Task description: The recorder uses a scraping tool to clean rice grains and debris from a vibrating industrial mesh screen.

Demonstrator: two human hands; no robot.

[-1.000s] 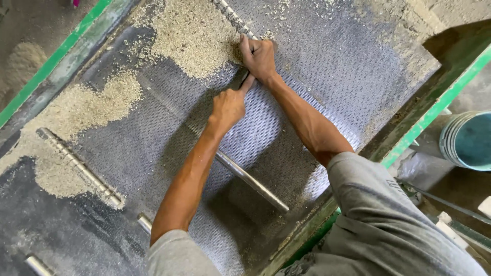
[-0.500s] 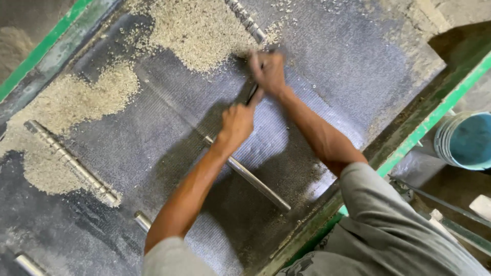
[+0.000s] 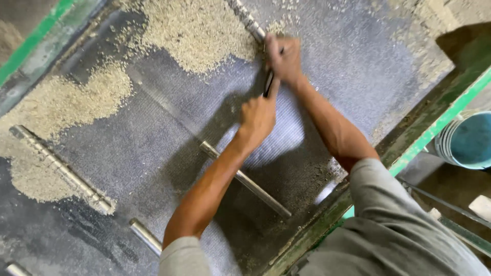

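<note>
Dark perforated mesh bed (image 3: 153, 133) fills the view; pale grain heaps (image 3: 199, 30) at 12 and 9 o'clock; metal bars (image 3: 61, 168) cross it diagonally; green-edged frame (image 3: 434, 128) at 3 o'clock; blue bucket (image 3: 468, 140) beyond it; daylight patch near centre.

Grain (image 3: 194, 30) on mesh screen (image 3: 358, 66); bucket (image 3: 468, 140) right, beyond frame (image 3: 434, 133).

A dark perforated screen deck (image 3: 153, 148) with a green-painted frame (image 3: 424, 143) along its right edge carries everything. Pale grain (image 3: 199, 30) lies heaped at the top edge, and thinner drifts spread along the left edge. Metal bars lie across the deck: one (image 3: 61, 168) near the left edge, another (image 3: 250, 184) near the middle toward the frame.
</note>
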